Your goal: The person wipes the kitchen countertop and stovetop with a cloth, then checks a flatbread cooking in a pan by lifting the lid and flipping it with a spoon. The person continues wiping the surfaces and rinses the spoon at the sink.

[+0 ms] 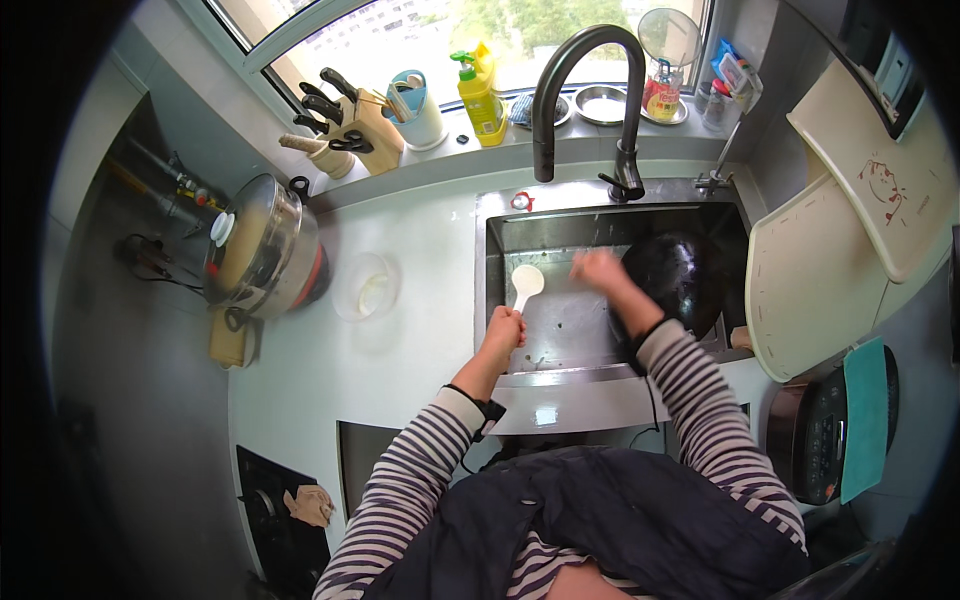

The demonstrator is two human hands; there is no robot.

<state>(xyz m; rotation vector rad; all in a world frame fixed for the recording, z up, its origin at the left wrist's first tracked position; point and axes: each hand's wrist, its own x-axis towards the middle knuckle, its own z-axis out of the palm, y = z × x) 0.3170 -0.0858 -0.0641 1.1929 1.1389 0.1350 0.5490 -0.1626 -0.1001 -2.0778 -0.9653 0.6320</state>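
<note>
My left hand (507, 328) is closed around the handle of a white rice paddle (527, 281), its round head pointing away from me over the left part of the steel sink (560, 352). Over the middle of the sink is my right hand (600, 272), smeared by motion, so its fingers and anything in them cannot be made out. Just right of that hand, a glossy black wok (690, 280) rests in the sink, partly behind my right forearm. The dark faucet (590, 45) arches above the sink's far edge; drops show near its spout.
Left on the counter stand a clear plastic bowl (366, 287) and a lidded steel pot (262, 245). A knife block (372, 137), a utensil holder (425, 120) and a yellow soap bottle (483, 105) line the sill. Cutting boards (800, 285) lean right, above a dark appliance (810, 440).
</note>
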